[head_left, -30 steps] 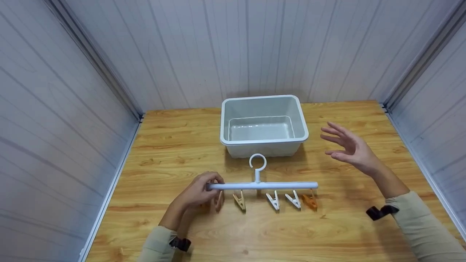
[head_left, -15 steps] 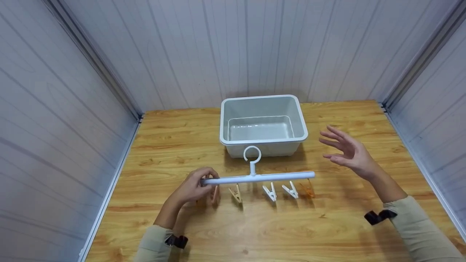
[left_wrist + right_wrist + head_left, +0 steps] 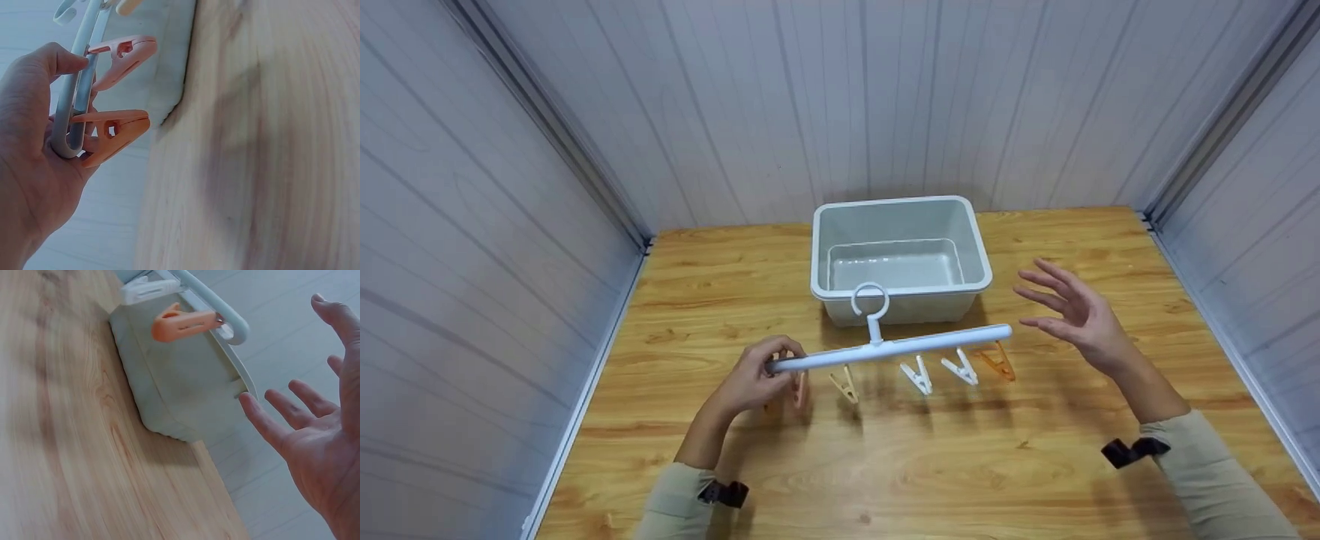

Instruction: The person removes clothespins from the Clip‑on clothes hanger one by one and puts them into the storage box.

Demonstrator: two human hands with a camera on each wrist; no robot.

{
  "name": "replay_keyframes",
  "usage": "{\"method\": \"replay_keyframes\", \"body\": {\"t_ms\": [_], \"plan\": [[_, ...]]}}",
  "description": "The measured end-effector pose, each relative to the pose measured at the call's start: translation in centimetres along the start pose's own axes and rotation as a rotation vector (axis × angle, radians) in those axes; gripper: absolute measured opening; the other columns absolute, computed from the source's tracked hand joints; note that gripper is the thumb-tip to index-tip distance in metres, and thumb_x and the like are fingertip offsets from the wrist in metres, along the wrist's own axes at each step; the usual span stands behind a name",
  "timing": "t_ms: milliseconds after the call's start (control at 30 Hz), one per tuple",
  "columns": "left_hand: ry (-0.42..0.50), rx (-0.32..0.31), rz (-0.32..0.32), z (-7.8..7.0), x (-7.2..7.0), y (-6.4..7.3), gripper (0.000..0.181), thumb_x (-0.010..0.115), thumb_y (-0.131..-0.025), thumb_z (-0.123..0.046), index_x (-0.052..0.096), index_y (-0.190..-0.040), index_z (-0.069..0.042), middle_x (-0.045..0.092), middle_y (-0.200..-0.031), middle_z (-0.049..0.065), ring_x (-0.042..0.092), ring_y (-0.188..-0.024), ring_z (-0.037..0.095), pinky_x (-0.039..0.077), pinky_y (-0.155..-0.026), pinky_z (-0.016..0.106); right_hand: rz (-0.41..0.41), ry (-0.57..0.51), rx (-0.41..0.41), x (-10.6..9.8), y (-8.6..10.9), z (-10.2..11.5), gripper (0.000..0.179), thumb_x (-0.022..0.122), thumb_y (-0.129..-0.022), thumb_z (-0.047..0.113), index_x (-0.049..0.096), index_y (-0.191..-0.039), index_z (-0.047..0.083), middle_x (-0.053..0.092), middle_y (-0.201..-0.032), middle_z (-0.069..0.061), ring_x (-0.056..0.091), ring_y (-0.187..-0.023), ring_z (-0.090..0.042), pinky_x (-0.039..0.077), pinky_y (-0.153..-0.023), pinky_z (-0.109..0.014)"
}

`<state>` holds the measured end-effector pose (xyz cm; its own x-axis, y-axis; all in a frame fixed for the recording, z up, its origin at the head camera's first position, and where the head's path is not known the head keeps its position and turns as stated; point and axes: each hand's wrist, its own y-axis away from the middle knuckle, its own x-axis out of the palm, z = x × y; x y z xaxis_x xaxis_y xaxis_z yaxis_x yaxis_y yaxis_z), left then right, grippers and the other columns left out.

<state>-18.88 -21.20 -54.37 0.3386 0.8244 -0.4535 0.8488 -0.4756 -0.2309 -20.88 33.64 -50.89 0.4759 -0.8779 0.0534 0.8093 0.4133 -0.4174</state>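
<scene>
My left hand [image 3: 757,379] grips the left end of a white clip hanger [image 3: 900,347], holding it above the table with its right end tilted up. In the left wrist view the thumb presses on the bar, beside a pink clip [image 3: 124,56] and an orange clip [image 3: 121,132]. Below the bar hang a yellow clip [image 3: 845,386], two white clips [image 3: 916,375] and another orange clip [image 3: 998,365]. Off the hanger's right end, my right hand [image 3: 1076,319] is in the air, fingers spread and holding nothing.
A pale grey plastic basin [image 3: 904,292] stands at the back of the wooden table [image 3: 945,480]; the hanger's hook overlaps its front rim in the head view. White panel walls [image 3: 735,112] enclose the table at the back and both sides.
The hanger has risen away from me, its right end tilting upward and its clips going with it. My left hand has moved up slightly; the right hand has barely shifted.
</scene>
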Motion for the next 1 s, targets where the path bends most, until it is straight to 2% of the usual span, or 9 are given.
{"method": "replay_keyframes", "body": {"t_ms": [67, 133, 333, 433, 633, 867, 1000], "plan": [[0.016, 0.006, -0.003, -0.2, -0.1, -0.1, 0.026, 0.066, -0.095, 0.012, 0.074, -0.116, 0.000, 0.068, -0.096, 0.025, 0.076, -0.079, 0.015, 0.063, -0.071, 0.028, -0.005, -0.035, -0.022, 0.2, -0.1, -0.1, 0.075, 0.060, -0.107, -0.015, 0.031, -0.175, -0.002, 0.055, -0.171, -0.015, 0.062, -0.155, -0.025, 0.066, -0.109, -0.038], [0.015, 0.011, -0.015, -0.3, -0.2, -0.2, 0.025, 0.067, -0.094, 0.012, 0.074, -0.116, 0.000, 0.067, -0.095, 0.023, 0.075, -0.081, 0.015, 0.063, -0.072, 0.028, -0.013, -0.067, -0.038, 0.5, -0.3, -0.3, 0.072, 0.063, -0.108, -0.010, 0.034, -0.174, 0.000, 0.055, -0.171, -0.015, 0.063, -0.154, -0.026, 0.066, -0.109, -0.039], [-0.016, -0.002, -0.059, -0.6, -0.4, -0.2, 0.026, 0.069, -0.093, 0.011, 0.075, -0.115, -0.002, 0.062, -0.097, 0.013, 0.066, -0.090, 0.009, 0.054, -0.079, 0.022, -0.068, -0.066, -0.036, 1.3, -0.6, -0.5, 0.071, 0.065, -0.109, -0.007, 0.037, -0.174, 0.002, 0.058, -0.168, -0.012, 0.066, -0.151, -0.025, 0.067, -0.106, -0.038], [-0.006, -0.012, -0.074, -0.8, -0.5, -0.2, 0.026, 0.069, -0.093, 0.011, 0.075, -0.115, -0.001, 0.063, -0.099, 0.014, 0.066, -0.090, 0.009, 0.055, -0.081, 0.022, -0.084, -0.068, -0.031, 1.6, -0.7, -0.6, 0.072, 0.066, -0.109, -0.006, 0.037, -0.174, 0.002, 0.060, -0.168, -0.011, 0.067, -0.150, -0.024, 0.068, -0.105, -0.038], [0.001, -0.027, -0.108, -0.9, -0.5, -0.5, 0.025, 0.069, -0.094, 0.010, 0.076, -0.115, -0.002, 0.063, -0.100, 0.017, 0.055, -0.090, 0.011, 0.046, -0.079, 0.022, -0.105, -0.083, -0.021, 2.2, -1.1, -0.9, 0.070, 0.068, -0.108, -0.004, 0.043, -0.172, 0.007, 0.063, -0.164, -0.009, 0.069, -0.147, -0.025, 0.068, -0.105, -0.037], [0.014, -0.033, -0.139, -0.9, 0.0, -0.9, 0.023, 0.069, -0.095, 0.009, 0.076, -0.114, -0.002, 0.062, -0.099, 0.016, 0.053, -0.084, 0.009, 0.043, -0.072, 0.021, -0.155, -0.013, 0.009, 3.0, -1.3, -0.8, 0.071, 0.069, -0.105, -0.011, 0.047, -0.170, 0.007, 0.069, -0.159, -0.002, 0.074, -0.135, -0.015, 0.067, -0.101, -0.028], [0.020, -0.027, -0.159, -1.1, 0.2, -1.1, 0.023, 0.070, -0.094, 0.010, 0.076, -0.114, -0.001, 0.062, -0.098, 0.013, 0.055, -0.083, 0.007, 0.043, -0.070, 0.020, -0.156, -0.004, 0.001, 3.4, -1.5, -0.8, 0.071, 0.065, -0.104, -0.017, 0.045, -0.170, 0.002, 0.071, -0.158, -0.003, 0.076, -0.133, -0.015, 0.066, -0.099, -0.022]]}}
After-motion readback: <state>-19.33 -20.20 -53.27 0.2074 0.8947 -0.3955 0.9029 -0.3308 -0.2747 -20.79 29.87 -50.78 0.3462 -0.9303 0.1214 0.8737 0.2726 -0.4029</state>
